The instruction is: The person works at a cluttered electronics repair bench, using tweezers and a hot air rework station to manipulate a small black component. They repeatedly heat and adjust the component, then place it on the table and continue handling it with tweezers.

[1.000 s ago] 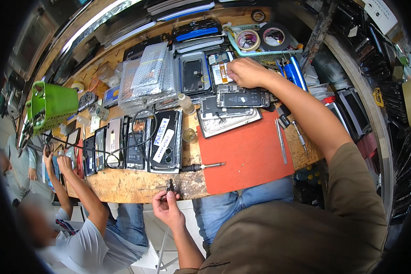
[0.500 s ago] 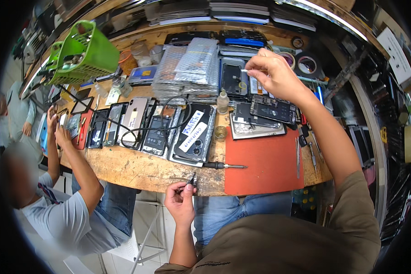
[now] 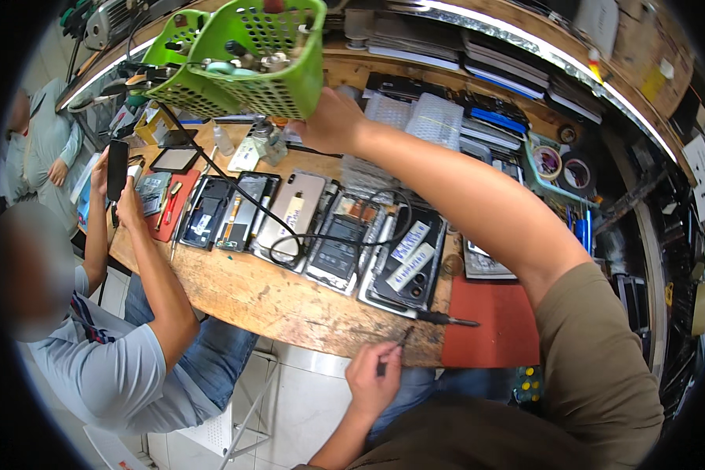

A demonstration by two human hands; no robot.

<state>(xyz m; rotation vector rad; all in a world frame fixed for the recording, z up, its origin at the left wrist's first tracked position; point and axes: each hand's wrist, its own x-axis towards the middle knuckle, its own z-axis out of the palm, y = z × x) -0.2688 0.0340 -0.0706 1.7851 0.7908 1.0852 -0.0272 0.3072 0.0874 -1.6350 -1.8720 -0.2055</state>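
Note:
My left hand [image 3: 374,377] is closed around a thin dark pointed tool [image 3: 404,337], just off the table's front edge; its exact kind is too small to tell. Across the table, my right arm stretches to the far left. My right hand [image 3: 333,124] is at the lower right corner of a green plastic basket [image 3: 309,86] holding tools. The basket and the blurred hand hide its fingers, so whether it grips anything does not show. A soldering iron [image 3: 446,318] lies between a phone with handwritten labels [image 3: 403,266] and a red mat [image 3: 493,329].
Opened phones, including a gold-backed one [image 3: 290,207], line the wooden table [image 3: 235,290]. A black cable [image 3: 329,236] loops over them. Bubble-wrapped packs [image 3: 435,121] are stacked behind. Tape rolls [image 3: 576,174] sit at right. At left, another person holds a dark phone [image 3: 117,168].
My right hand has swung left from above the phones at the right to the green basket. The small white item in its fingers no longer shows. My view has shifted left.

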